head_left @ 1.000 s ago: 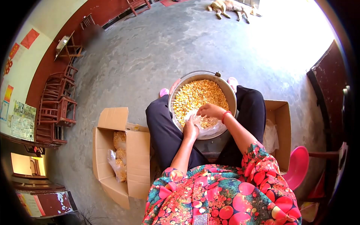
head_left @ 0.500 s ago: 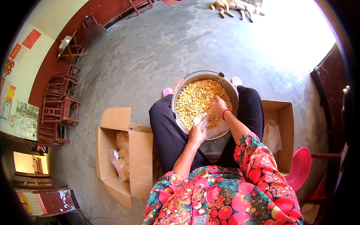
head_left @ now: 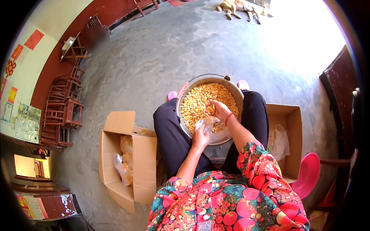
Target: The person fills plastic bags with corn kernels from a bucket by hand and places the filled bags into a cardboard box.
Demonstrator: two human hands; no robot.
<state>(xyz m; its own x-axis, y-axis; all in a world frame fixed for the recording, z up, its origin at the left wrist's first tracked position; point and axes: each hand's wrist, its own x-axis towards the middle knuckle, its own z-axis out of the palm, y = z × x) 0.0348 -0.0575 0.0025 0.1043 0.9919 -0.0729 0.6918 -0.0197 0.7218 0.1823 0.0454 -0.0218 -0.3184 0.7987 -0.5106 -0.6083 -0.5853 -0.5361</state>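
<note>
Between my knees stands a round metal pot (head_left: pixel 239 101) with a wire handle, holding a broad layer of yellow corn kernels (head_left: pixel 204 94). My left hand (head_left: pixel 200 138) is closed on the edge of a clear plastic bag (head_left: pixel 210 122) at the pot's near side. Over the kernels, just beyond the bag's mouth, my right hand (head_left: pixel 220 110) has its fingers curled, with kernels showing in them. A red band (head_left: pixel 230 114) circles the right wrist. How much corn lies inside the bag is hard to make out.
On the left, an open cardboard box (head_left: pixel 144 165) holds several filled clear bags (head_left: pixel 125 165). Another cardboard box (head_left: pixel 293 138) on the right contains a whitish plastic bag (head_left: pixel 279 142). Beside it is a pink basin (head_left: pixel 307 175). Wooden chairs (head_left: pixel 63 111) line the wall; a dog (head_left: pixel 241 7) lies far off.
My right hand has shifted left over the corn, its fingers now more curled. My left hand keeps hold of the bag and has moved slightly left.
</note>
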